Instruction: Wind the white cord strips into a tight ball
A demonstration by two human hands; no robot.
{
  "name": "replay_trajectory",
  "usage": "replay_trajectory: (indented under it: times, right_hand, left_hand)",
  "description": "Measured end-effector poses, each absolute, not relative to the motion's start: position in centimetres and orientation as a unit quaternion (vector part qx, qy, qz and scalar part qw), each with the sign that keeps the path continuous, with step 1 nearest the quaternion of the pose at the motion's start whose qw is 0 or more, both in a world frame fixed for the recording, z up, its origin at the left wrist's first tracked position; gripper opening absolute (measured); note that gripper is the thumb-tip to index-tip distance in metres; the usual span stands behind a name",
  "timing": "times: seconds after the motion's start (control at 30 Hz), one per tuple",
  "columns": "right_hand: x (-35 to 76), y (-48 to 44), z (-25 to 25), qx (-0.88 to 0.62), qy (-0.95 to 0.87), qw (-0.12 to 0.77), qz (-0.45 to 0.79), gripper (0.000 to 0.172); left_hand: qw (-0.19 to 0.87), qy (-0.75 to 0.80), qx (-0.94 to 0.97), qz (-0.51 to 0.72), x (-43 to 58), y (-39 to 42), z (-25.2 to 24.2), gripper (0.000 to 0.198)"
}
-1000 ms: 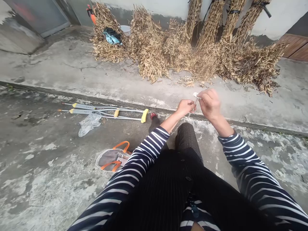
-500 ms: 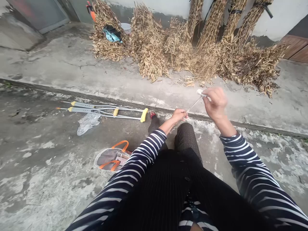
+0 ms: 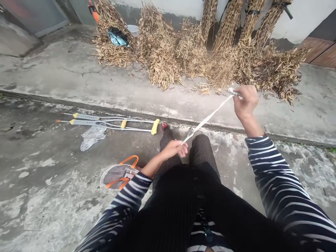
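A thin, twisted white strip (image 3: 209,117) is stretched slantwise between my two hands, above the step edge and my knees. My left hand (image 3: 175,148) is closed on its lower end, in front of my lap, thumb on top. Farther out and to the right, my right hand (image 3: 246,101) pinches the upper end. A small white piece (image 3: 231,90) sticks out past the right fingertips; whether it is a knot or a bit of roll I cannot tell.
Two crutches (image 3: 154,126) with yellow pads lie on the ground at left, beside a crumpled clear plastic bag (image 3: 93,137). Nearer stands a clear bag with orange handles (image 3: 130,160). Bundles of dried stalks (image 3: 162,52) lean against the wall on the raised concrete ledge (image 3: 126,94).
My left hand has drawn back toward my body and left. My right hand has moved slightly right and up. A longer stretch of the white strip now shows between them.
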State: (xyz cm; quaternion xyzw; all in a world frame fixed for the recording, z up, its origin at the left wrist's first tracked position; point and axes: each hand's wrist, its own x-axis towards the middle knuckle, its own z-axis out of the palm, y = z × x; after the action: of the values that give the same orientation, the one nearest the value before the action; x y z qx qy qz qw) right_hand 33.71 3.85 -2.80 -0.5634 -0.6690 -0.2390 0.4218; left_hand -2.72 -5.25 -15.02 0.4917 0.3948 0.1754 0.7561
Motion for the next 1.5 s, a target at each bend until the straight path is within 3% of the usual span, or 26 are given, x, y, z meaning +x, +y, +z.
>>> replay_trajectory:
  times: [0.1, 0.2, 0.3, 0.43, 0.57, 0.7, 1.0, 1.27, 1.5]
  right_hand:
    - [33.8, 4.2, -4.0, -0.577, -0.671, 0.41, -0.22, 0.005]
    - [32.4, 3.8, -4.6, -0.56, -0.691, 0.414, -0.196, 0.006]
    - [30.4, 2.8, -4.0, -0.54, -0.708, 0.417, -0.183, 0.007]
    - [28.3, 1.2, -2.7, -0.519, -0.729, 0.408, -0.183, 0.011]
    - [27.0, 0.0, -2.0, -0.506, -0.755, 0.372, -0.188, 0.016]
    - [26.3, -0.5, -1.8, -0.488, -0.776, 0.349, -0.197, 0.017]
    - [25.5, -0.3, -2.7, -0.476, -0.792, 0.334, -0.187, 0.023]
    - [25.1, 0.0, -3.4, -0.434, -0.809, 0.34, -0.205, 0.025]
    - [25.1, -0.2, -4.3, -0.442, -0.808, 0.335, -0.2, 0.024]
  left_hand:
    - [0.776, 0.366, 0.488, 0.161, -5.4, -6.7, -14.1, 0.05]
    - [0.733, 0.432, 0.5, 0.159, -6.2, -5.8, -14.9, 0.043]
    - [0.628, 0.529, 0.538, 0.193, -5.0, -3.2, -15.6, 0.03]
    - [0.531, 0.522, 0.611, 0.267, -0.2, -0.1, -13.4, 0.048]
    - [0.602, 0.381, 0.586, 0.386, 6.7, 1.1, -8.9, 0.045]
    - [0.675, 0.315, 0.504, 0.438, 10.8, 1.3, -6.0, 0.02]
    - [0.73, 0.333, 0.456, 0.385, 9.3, 1.8, -4.4, 0.026]
    - [0.628, 0.392, 0.586, 0.329, 10.0, 3.0, -4.8, 0.026]
    - [0.688, 0.395, 0.509, 0.333, 10.8, 4.2, -7.4, 0.018]
